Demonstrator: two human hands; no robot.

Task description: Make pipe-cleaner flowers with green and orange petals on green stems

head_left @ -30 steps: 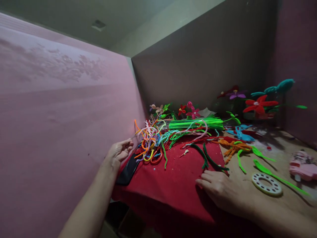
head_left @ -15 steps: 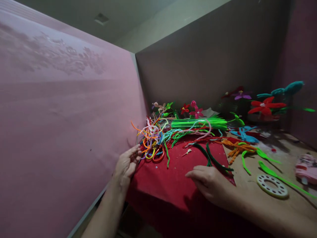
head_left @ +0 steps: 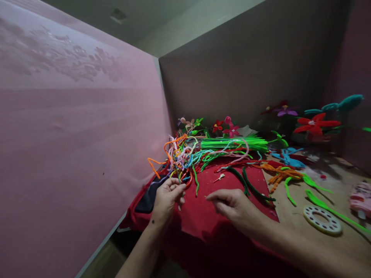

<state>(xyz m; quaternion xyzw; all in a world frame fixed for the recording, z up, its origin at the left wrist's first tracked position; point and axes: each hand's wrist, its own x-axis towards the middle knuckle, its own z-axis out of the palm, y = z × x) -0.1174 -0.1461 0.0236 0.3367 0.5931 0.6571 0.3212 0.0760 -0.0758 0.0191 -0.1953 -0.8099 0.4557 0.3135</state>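
My left hand [head_left: 168, 197] is closed in a pinch at the near edge of a tangle of coloured pipe cleaners [head_left: 181, 154]. Something thin and greenish shows at its fingertips, too small to make out. Right behind those fingers sits a glossy red loop [head_left: 189, 180], like a scissors handle. My right hand [head_left: 233, 206] hovers over the red cloth [head_left: 197, 216], thumb and fingers drawn together; whatever they hold, if anything, is hidden. Beyond it lie two dark green pipe cleaners [head_left: 255, 187] and a small pale piece on a red stem [head_left: 220, 177].
A bundle of bright green pipe cleaners [head_left: 234, 144] lies behind. Pipe-cleaner flowers [head_left: 315, 124] stand at the back right. On the wooden table rest orange pieces [head_left: 281, 175] and a white ring with holes [head_left: 322, 220]. A dark flat object [head_left: 147, 199] lies left, beside the pink wall [head_left: 72, 162].
My left hand has moved right and nearer, away from the wall, uncovering the dark flat object. Orange strands in the tangle have shifted left. My right hand has moved slightly left.
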